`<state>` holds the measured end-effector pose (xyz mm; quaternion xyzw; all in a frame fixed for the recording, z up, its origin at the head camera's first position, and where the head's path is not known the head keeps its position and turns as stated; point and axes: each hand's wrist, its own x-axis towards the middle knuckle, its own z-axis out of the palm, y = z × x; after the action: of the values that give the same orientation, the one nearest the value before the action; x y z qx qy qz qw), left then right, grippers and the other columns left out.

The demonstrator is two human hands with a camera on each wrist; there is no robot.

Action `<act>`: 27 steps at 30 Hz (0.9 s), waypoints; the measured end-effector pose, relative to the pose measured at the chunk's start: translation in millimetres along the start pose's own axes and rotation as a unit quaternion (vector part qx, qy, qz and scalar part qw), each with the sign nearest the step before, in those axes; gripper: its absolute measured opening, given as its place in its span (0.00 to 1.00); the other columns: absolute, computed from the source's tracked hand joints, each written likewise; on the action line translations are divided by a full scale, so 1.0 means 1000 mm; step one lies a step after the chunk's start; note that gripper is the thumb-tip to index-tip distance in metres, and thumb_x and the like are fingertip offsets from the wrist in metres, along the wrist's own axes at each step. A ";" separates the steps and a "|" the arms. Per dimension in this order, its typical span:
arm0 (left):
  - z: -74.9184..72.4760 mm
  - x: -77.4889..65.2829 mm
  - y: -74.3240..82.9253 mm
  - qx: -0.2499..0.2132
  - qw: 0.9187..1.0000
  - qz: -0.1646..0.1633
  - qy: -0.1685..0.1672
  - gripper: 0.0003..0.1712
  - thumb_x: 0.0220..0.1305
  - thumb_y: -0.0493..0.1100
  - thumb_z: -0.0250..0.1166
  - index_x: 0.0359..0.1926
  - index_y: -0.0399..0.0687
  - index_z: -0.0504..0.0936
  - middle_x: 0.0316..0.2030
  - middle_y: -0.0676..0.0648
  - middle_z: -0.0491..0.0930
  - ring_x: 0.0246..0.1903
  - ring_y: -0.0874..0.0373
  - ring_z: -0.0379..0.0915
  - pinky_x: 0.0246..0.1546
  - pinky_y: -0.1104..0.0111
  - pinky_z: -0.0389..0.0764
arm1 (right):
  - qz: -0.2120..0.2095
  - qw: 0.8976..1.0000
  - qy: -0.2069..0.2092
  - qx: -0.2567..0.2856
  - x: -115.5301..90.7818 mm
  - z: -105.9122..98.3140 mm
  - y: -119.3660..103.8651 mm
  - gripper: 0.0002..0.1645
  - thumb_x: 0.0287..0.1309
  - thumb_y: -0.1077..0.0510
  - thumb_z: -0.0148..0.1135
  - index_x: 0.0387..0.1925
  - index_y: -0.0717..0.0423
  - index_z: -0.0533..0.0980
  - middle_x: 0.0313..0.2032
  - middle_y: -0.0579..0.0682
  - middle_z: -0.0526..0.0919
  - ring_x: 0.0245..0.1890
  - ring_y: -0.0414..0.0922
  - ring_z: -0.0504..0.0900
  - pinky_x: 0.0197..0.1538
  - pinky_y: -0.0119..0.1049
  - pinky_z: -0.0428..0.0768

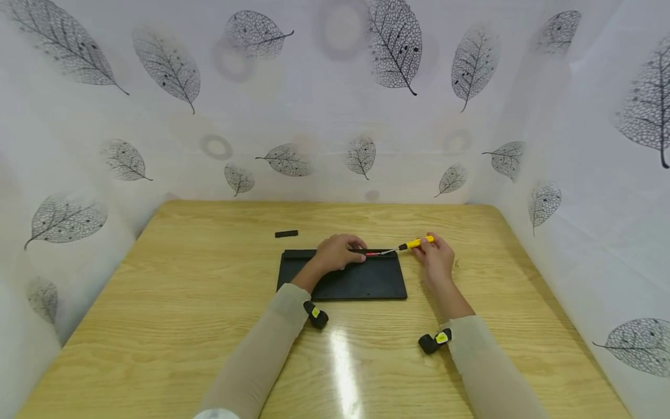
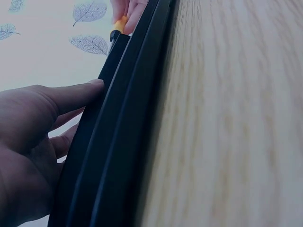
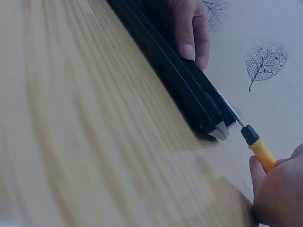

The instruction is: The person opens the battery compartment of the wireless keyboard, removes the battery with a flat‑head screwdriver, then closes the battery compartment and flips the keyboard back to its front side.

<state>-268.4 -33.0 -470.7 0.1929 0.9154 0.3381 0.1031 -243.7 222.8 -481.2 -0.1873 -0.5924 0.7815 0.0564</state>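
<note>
Two hands engaged. Your left hand (image 1: 335, 254) grips the raised far edge of the black panel (image 1: 361, 283), which lies on the table (image 1: 183, 291). Your right hand (image 1: 439, 260) pinches the yellow-handled screwdriver (image 1: 418, 242), its tip beside a red piece (image 1: 372, 254) at that edge.

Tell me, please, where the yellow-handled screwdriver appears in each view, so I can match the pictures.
Head: screwdriver right of centre, held in the right hand.
Left wrist: yellow handle near the top edge, left of centre, partly hidden.
Right wrist: screwdriver toward the lower right.
Shared landmark: the flat black device, visible in all three.
</note>
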 end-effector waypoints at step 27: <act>0.003 0.004 -0.004 0.001 1.000 0.006 -0.005 0.17 0.66 0.56 0.69 0.55 0.64 0.84 0.51 0.55 0.83 0.29 0.63 0.78 0.41 0.62 0.76 | -0.002 1.000 0.011 0.020 0.005 0.003 0.006 0.32 0.76 0.61 0.48 0.76 0.61 0.57 0.69 0.64 0.64 0.66 0.53 0.74 0.60 0.33 0.77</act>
<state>-272.5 -32.0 -475.7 0.2000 0.9142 0.3363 0.1058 -248.7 219.7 -487.7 -0.1937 -0.5766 0.7908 0.0681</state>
